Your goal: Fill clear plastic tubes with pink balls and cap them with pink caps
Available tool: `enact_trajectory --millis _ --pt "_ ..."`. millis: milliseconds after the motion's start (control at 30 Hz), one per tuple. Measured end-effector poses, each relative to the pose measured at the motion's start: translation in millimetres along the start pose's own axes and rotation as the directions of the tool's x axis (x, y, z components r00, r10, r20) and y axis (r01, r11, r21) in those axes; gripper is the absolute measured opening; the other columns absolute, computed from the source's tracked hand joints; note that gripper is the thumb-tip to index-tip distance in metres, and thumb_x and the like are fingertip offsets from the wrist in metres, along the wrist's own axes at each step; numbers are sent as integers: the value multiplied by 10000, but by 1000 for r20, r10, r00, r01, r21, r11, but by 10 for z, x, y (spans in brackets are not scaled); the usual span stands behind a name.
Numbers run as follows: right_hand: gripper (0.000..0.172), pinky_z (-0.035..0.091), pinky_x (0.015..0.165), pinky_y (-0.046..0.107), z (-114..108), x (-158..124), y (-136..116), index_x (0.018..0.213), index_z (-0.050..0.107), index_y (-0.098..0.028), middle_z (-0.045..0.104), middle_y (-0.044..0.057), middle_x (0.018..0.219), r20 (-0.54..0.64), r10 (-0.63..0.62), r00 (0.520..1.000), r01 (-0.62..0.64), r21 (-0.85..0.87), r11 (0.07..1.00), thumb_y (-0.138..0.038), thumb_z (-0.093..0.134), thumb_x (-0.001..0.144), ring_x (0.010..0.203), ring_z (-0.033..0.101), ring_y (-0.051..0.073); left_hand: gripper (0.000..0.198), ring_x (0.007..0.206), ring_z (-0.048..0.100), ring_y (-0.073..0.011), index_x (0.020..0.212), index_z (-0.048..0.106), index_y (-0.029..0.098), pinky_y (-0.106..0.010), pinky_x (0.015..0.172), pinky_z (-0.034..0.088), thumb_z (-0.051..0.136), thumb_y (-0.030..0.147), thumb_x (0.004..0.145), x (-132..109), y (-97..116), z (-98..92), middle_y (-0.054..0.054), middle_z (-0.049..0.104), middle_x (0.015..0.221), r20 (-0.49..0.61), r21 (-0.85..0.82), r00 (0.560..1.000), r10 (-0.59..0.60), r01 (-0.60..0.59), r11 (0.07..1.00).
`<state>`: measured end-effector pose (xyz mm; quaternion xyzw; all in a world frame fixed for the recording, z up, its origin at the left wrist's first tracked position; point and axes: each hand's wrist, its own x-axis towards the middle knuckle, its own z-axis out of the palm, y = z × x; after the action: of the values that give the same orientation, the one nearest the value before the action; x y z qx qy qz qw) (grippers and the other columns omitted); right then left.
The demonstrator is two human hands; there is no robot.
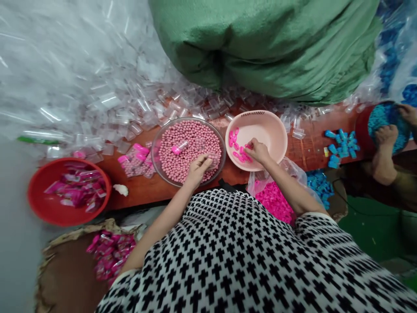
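Note:
My left hand [197, 168] rests, fingers curled, on the pink balls in a clear round bowl [163, 134]; it seems to grip a small clear tube, mostly hidden. A capped clear tube [179, 147] lies on the balls. My right hand [257, 151] reaches into a pale pink basin [275, 126], fingers pinched among several bright pink caps [233, 138].
A red bowl [39, 204] of pink packets sits at left, with more packets in a basket [109, 252] below. Heaps of clear tubes [137, 108] lie behind. A green sack [267, 43] looms at the back. A bag of pink caps [275, 202] is near my lap. Another person's hands [387, 134] handle blue caps at right.

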<state>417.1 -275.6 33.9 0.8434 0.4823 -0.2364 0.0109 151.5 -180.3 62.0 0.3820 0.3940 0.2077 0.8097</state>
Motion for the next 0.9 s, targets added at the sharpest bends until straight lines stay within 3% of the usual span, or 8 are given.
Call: enact_trajectory --millis 167,333,467,533,633,700,800,900 --pt "306 472 738 312 -155 -165 -785 1126 588 -210 728 78 995 -157 -163 974 193 205 959 -386 573 876 842 684 242 468 950 675 -181 1038 689 169 -302 828 579 781 475 696 66 66 203 -70 711 1030 48 -52 999 24 -22 998" --pt "290 510 859 341 -158 -318 -1276 1156 624 -221 710 69 1112 -206 -285 936 352 529 772 -304 492 911 951 676 211 504 888 680 -156 1038 674 173 -267 775 577 801 483 661 97 94 80 -55 707 1056 -59 -119 996 70 -77 990" --pt "296 544 736 301 -141 -256 -1328 1030 657 -198 720 41 889 -100 -268 958 227 834 503 -422 592 850 775 666 160 514 890 682 -162 1057 673 164 -294 805 573 775 507 688 78 84 -82 -65 705 1080 -70 -82 990 121 -127 989" --pt "348 543 687 277 -192 -188 -1317 1006 652 -195 699 17 811 -46 -279 959 165 893 419 -451 687 772 707 644 138 528 897 681 -172 1076 678 158 -324 837 568 753 526 705 68 72 -151 -71 710 1072 -57 -33 985 160 -162 986" --pt "398 535 739 290 -345 -118 -1320 1090 655 -213 694 27 929 -159 -331 930 311 818 483 -429 720 762 761 631 136 541 947 678 -209 1106 688 147 -372 883 552 708 545 740 58 59 -253 -90 715 1082 -50 92 972 227 -222 971" --pt "371 523 786 308 -442 -107 -1348 1142 659 -232 687 40 994 -270 -442 856 496 673 549 -407 682 816 811 622 148 536 999 672 -235 1119 695 142 -396 924 532 687 541 760 51 65 -313 -103 714 1104 -55 208 957 285 -268 941" --pt "306 513 809 315 -506 -119 -1406 1155 664 -248 688 47 959 -324 -615 719 686 478 549 -388 610 889 851 614 162 502 1056 659 -251 1118 708 145 -402 969 503 671 518 784 33 109 -365 -109 708 1142 -31 352 927 374 -340 872" --pt "285 512 799 311 -501 -126 -1446 1157 653 -245 684 54 963 -353 -663 660 746 410 524 -382 563 924 855 614 164 473 1029 672 -240 1111 716 155 -382 955 508 652 510 806 15 177 -372 -99 719 1120 29 420 902 431 -402 813"
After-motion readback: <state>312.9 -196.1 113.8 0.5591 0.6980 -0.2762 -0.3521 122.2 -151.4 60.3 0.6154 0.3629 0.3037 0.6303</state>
